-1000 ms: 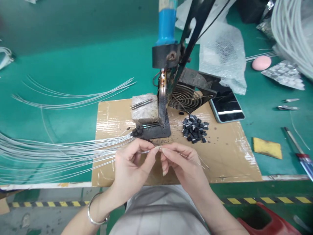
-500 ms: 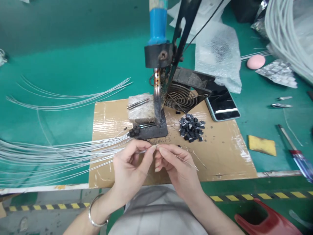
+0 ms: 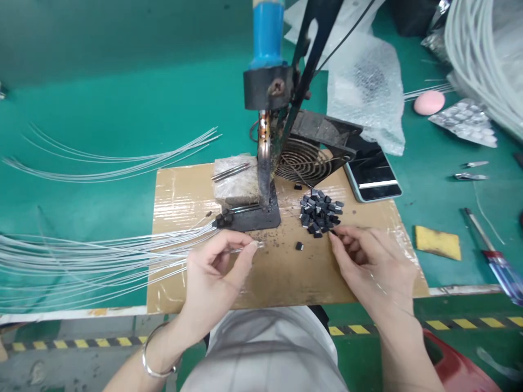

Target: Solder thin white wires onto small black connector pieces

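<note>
My left hand [image 3: 220,269] pinches a thin whitish wire [image 3: 237,250] between thumb and forefinger, with a small clear tip [image 3: 260,244] poking out past the fingertips. At the lower right edge of a pile of small black pieces [image 3: 319,211], my right hand [image 3: 368,258] has its thumb and forefinger closed on one dark piece, mostly covered by the fingertips. A fine wire [image 3: 384,288] lies across the back of that hand; where it starts is hidden. One loose black piece [image 3: 299,246] lies on the cardboard [image 3: 286,283] between the hands.
A blue-handled hot-air nozzle [image 3: 265,147] hangs over a black plate [image 3: 257,218] and a wrapped block [image 3: 235,182]. Behind stand a fan [image 3: 306,158] and a phone [image 3: 373,171]. Wire bundles [image 3: 102,253] spread left. A yellow sponge [image 3: 437,242] and a screwdriver [image 3: 498,269] lie right.
My right hand has left the left fingertips and moved right to the black pile, uncovering the loose black piece. My left hand keeps its pinch almost in place.
</note>
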The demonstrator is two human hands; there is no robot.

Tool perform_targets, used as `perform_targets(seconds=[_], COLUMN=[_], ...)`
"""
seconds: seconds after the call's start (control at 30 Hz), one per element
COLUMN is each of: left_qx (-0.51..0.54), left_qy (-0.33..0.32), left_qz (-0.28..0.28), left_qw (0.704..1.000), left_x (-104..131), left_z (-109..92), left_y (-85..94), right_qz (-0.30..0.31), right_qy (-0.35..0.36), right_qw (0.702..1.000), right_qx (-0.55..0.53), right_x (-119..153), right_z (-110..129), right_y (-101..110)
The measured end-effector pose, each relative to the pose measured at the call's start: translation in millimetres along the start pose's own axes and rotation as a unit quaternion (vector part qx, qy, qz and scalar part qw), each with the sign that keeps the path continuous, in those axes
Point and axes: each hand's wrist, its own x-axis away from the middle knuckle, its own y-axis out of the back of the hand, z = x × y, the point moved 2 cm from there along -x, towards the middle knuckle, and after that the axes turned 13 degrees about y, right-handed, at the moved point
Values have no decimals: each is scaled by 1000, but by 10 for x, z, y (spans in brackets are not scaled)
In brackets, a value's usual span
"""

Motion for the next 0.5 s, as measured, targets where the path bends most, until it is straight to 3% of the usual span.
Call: perform_targets(seconds=[0.07,0.17,0.3,0.5], left_qx=[-7,-23,-51,-62], left_qy=[-5,-17,-19,-25], left_qz=[2,8,9,9], left_qw=[1000,1000,998,998], left_x=[1,0,-5,-16], left_z=[-11,-5,30,-20], left_y=[5,22,39,28], right_qz=[1,-35,-102,-113], right_qy=[-4,-76,-181,-213], right_qw=[1000,995,950,901], right_qx=[3,-48,-233,-360], right_x=[2,-3,-48,-174], right_z=[9,37,171,498], right_y=[-10,6,31,-15])
